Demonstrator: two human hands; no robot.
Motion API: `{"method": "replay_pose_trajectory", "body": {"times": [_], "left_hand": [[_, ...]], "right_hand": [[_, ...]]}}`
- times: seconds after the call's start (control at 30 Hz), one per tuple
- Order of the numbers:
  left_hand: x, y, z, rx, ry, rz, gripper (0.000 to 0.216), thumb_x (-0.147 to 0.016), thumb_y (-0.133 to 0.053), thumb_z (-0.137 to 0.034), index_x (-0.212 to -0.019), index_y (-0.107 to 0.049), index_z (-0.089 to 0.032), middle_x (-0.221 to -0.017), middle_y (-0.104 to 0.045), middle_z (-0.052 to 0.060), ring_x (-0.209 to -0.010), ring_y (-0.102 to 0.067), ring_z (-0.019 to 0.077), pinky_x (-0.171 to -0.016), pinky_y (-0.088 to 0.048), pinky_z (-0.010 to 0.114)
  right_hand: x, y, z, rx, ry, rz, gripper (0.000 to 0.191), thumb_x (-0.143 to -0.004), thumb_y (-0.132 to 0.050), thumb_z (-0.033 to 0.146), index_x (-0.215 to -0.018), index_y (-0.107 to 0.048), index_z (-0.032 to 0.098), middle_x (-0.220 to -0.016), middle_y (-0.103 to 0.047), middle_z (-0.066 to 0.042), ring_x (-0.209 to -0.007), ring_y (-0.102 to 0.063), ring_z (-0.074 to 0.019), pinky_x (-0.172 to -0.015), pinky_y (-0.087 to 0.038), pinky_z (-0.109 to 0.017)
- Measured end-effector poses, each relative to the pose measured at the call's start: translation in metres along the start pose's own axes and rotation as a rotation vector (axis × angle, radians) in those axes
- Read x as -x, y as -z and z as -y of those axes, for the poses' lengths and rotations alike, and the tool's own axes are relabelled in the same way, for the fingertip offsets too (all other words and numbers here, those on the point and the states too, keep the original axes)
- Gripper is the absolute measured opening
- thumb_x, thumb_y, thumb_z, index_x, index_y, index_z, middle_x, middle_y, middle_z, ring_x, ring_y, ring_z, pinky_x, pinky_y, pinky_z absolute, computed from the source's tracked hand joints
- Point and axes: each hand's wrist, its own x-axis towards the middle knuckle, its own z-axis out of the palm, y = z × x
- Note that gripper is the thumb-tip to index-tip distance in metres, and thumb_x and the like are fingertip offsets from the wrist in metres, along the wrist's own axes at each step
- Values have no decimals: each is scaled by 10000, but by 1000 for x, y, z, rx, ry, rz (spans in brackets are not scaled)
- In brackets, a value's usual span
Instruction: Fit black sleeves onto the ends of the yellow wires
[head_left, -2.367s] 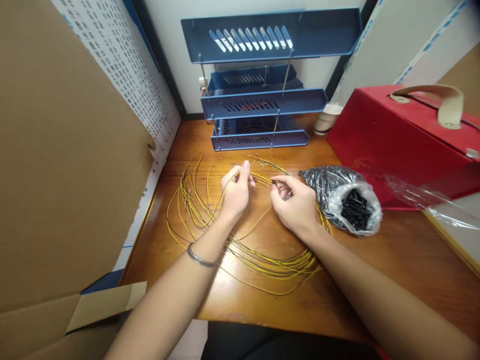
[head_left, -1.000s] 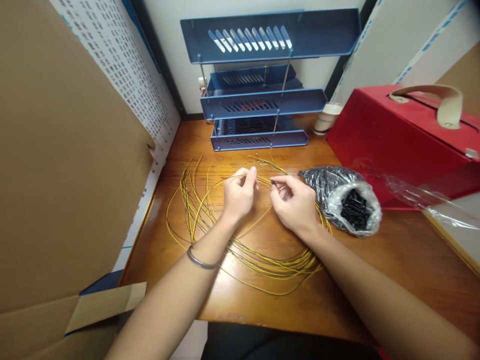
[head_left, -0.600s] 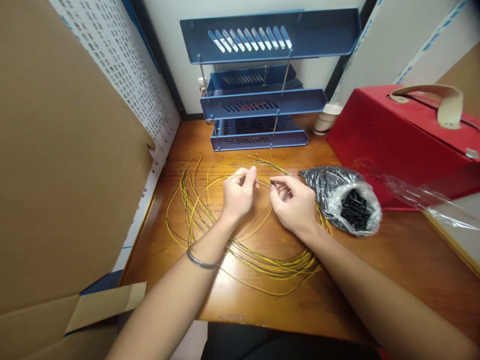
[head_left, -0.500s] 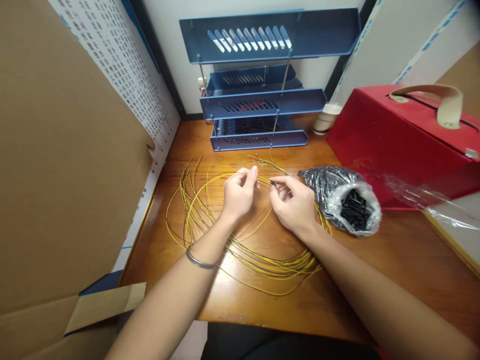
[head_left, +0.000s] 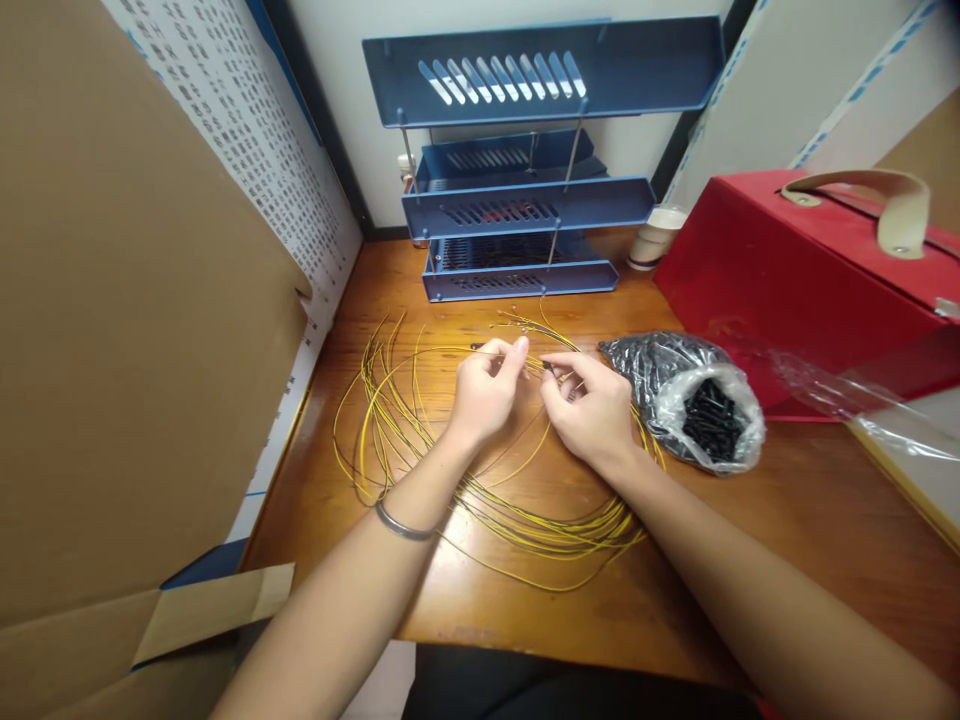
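Note:
A loose coil of thin yellow and dark wires (head_left: pixel 555 540) lies on the wooden desk under both forearms. My left hand (head_left: pixel 487 395) is closed, thumb against finger, on a yellow wire (head_left: pixel 442 350) that runs out to its left. Just past its knuckles a small black piece (head_left: pixel 476 346) shows at that wire; how it is attached I cannot tell. My right hand (head_left: pixel 589 400), a little to the right, pinches a small black tube-like part (head_left: pixel 548 367) between thumb and forefinger. Several wire ends with small tips (head_left: pixel 517 318) lie beyond the hands.
Right of my right hand sits an opened clear plastic bag (head_left: pixel 742 440) of small black parts (head_left: pixel 711 418). A red box with a handle (head_left: pixel 795 290) and a paper cup (head_left: pixel 654 240) stand behind it. A blue tiered rack (head_left: pixel 525 215) is at the back, cardboard (head_left: pixel 150 300) at left.
My left hand has shifted slightly right, closer to my right hand. The small black piece beside its knuckles now shows. My right hand has hardly moved.

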Motion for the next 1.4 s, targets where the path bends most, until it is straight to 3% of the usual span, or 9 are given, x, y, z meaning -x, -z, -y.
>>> {"method": "replay_pose_trajectory", "body": {"times": [0.13,0.47,0.7,0.97,1.2,1.4], "left_hand": [[3,-2,1,-30,-1,113,368,-910,-610,-487,-711,-651,-179,-634,-623,-5,-541,-526,100,-540,-417,226],[-4,2,-2,90,-3,-94,423,-900,-616,-516,-649,-575,-178,-598,-569,-24,-461,-452,72,-486,-390,226],[0,-1,-1,-12,-36,109,389,-909,-614,-472,-669,-634,-167,-659,-636,6,-614,-575,110,-652,-465,240],[-2,0,-3,18,-60,-69,422,-920,-596,-476,-620,-583,-179,-621,-595,-4,-597,-566,107,-639,-463,239],[-1,1,-2,28,-47,120,394,-918,-609,-449,-641,-614,-169,-637,-624,3,-616,-577,112,-675,-469,246],[-5,3,-2,37,-63,-53,418,-931,-594,-430,-602,-581,-172,-580,-573,-11,-565,-537,99,-638,-447,242]], "right_hand": [[-1,0,0,-12,17,22,167,-818,-601,227,-925,-724,192,-730,-702,-19,-508,-546,-138,-587,-484,-294],[-2,0,-2,-5,-40,-8,210,-791,-589,199,-954,-721,179,-790,-724,-29,-519,-573,-140,-591,-488,-300],[-1,0,1,-22,36,24,177,-820,-594,220,-942,-719,194,-749,-704,-17,-494,-542,-131,-582,-492,-291],[-1,0,0,2,-13,1,208,-787,-589,196,-950,-717,183,-819,-735,-33,-497,-557,-131,-589,-492,-300],[0,0,2,-23,60,36,167,-815,-603,199,-939,-714,189,-752,-699,-14,-508,-542,-130,-588,-485,-291],[-1,-1,-1,-18,1,-4,210,-787,-597,165,-957,-722,164,-783,-712,-22,-497,-542,-124,-590,-475,-296]]}}
